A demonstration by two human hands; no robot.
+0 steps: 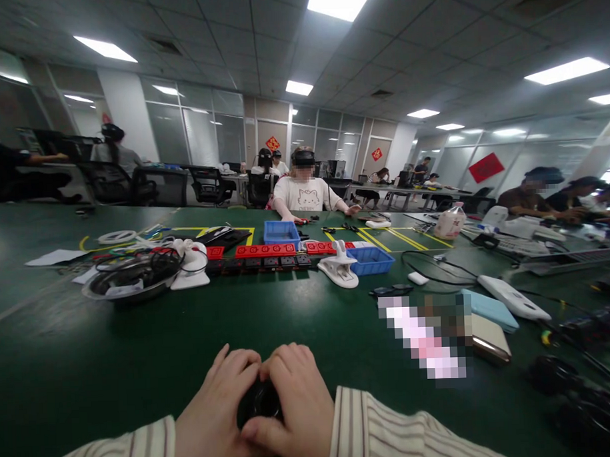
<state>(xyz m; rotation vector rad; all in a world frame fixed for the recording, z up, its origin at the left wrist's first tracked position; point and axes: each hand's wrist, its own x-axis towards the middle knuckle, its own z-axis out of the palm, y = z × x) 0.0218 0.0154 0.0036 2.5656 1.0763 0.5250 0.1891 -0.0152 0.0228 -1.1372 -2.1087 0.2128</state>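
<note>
At the near edge of the green table, my left hand and my right hand curl around a glossy black rounded object from its two sides. Its kind cannot be made out, since my fingers and palms cover most of it. The fingers of both hands are bent over its far side and meet there. My right thumb lies across its near side, close to my left palm. Striped cream sleeves cover both wrists.
Ahead lie a metal bowl with cables, red strips, blue bins and a white clip stand. Rightward are a light blue case, a white device and black cables. A person sits opposite.
</note>
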